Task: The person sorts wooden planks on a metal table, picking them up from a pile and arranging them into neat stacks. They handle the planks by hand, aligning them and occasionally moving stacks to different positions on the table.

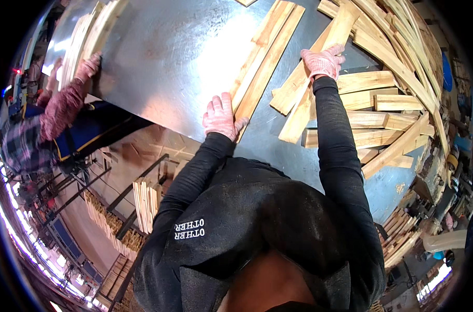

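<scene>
My left hand (pixel 222 118), in a pinkish knit glove, grips the near end of two pale wooden planks (pixel 267 57) lying side by side on a metal table. Its fingers are along their left edge and its thumb is on the right. My right hand (pixel 324 61), gloved alike, is closed over a wooden plank (pixel 343 23) in the loose pile at the right. That plank slants toward me and crosses other planks. The underside of my right hand's grip is hidden.
Loose short wooden slats (pixel 369 122) lie crosswise at the right, with longer curved-looking strips (pixel 403 52) behind them. The shiny metal tabletop (pixel 158 67) spreads left. There, a co-worker's gloved hand (pixel 89 67) holds a stack of planks (pixel 98 31). Stacked wood (pixel 145 203) stands below the table.
</scene>
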`<state>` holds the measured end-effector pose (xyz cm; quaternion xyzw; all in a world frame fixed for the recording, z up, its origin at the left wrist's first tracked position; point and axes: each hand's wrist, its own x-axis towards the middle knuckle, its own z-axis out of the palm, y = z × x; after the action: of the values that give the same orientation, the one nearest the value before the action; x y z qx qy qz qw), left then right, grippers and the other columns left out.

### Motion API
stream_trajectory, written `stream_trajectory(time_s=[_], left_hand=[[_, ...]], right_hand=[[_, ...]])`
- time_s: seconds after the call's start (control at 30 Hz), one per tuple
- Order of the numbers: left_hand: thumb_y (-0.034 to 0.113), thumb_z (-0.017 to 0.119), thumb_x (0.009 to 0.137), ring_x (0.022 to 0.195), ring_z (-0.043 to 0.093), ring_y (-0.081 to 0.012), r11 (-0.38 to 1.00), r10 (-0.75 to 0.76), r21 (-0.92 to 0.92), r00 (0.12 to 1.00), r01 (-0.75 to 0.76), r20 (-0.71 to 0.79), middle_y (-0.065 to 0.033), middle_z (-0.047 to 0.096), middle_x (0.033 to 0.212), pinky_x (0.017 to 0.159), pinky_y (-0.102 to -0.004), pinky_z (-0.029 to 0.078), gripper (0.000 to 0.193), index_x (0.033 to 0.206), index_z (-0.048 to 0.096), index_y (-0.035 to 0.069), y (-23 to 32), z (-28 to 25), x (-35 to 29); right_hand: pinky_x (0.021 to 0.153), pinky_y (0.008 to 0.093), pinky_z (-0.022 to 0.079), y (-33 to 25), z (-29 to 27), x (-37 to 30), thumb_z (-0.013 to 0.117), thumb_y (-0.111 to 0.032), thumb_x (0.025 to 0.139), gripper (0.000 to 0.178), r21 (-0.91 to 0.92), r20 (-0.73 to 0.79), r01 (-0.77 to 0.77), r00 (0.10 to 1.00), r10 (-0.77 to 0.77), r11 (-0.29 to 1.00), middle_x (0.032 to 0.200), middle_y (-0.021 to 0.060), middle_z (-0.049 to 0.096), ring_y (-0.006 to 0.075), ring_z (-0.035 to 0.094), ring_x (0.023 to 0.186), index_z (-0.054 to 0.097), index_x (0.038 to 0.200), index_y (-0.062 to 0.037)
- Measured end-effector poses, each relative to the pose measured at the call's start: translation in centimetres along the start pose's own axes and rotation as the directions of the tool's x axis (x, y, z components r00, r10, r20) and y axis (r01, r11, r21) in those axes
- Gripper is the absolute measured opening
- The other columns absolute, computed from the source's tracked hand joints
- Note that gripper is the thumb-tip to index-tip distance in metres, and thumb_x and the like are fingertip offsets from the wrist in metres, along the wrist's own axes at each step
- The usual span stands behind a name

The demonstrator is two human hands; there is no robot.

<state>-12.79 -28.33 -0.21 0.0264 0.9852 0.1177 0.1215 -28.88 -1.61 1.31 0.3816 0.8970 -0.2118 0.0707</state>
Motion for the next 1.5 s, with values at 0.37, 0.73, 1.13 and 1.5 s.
stream_trajectory(time_s=[0.37,0.73,1.13,1.5], left_hand=[[0.003,0.065,0.087,0.104,0.059,-0.0145,0.416,-0.064,-0.877,0.970,0.240,0.235,-0.0101,0.064,0.119,0.091,-0.0272,0.050,0.045,0.129,0.054,-0.004,-9.8,-0.2,3.8],[0.027,0.059,0.092,0.104,0.063,-0.0343,0.947,0.017,-0.320,0.990,0.030,0.142,-0.0231,0.061,0.118,0.089,-0.0395,0.050,0.056,0.139,0.044,0.000,6.5,-2.4,1.9],[0.017,0.067,0.078,0.130,0.044,-0.0353,0.953,-0.223,-0.223,0.973,0.204,-0.065,-0.0311,0.039,0.141,0.105,-0.0495,0.037,0.081,0.146,0.028,-0.004,-1.3,1.3,0.6],[0.001,0.056,0.084,0.105,0.056,-0.0181,0.043,-0.067,-0.984,0.983,0.173,0.170,-0.0113,0.053,0.126,0.090,-0.0318,0.049,0.074,0.150,0.022,0.001,0.0,-5.2,3.9]], right_hand=[[0.081,0.0408,0.057,6.5,2.4,-0.8,0.067,-0.005,0.075,0.054,0.802,0.403,-0.595,0.594,-0.697,-0.044,0.097,0.0198,0.059,0.0332,0.063,0.088,0.046,0.122,0.0091],[0.081,0.0302,0.052,1.6,5.6,-6.3,0.081,-0.021,0.076,0.048,0.896,0.407,-0.248,0.790,-0.458,0.368,0.100,0.0091,0.067,0.0180,0.064,0.088,0.060,0.115,-0.0034],[0.083,0.0276,0.051,2.8,3.6,-6.1,0.075,-0.023,0.084,0.044,0.821,0.568,-0.413,0.666,-0.484,0.395,0.102,0.0068,0.067,0.0152,0.063,0.093,0.059,0.118,-0.0002],[0.094,0.0373,0.045,-8.8,1.3,-9.8,0.061,-0.047,0.090,0.076,0.496,0.279,0.418,0.754,-0.595,0.762,0.118,0.0221,0.061,0.0334,0.059,0.110,0.037,0.142,0.0029]])
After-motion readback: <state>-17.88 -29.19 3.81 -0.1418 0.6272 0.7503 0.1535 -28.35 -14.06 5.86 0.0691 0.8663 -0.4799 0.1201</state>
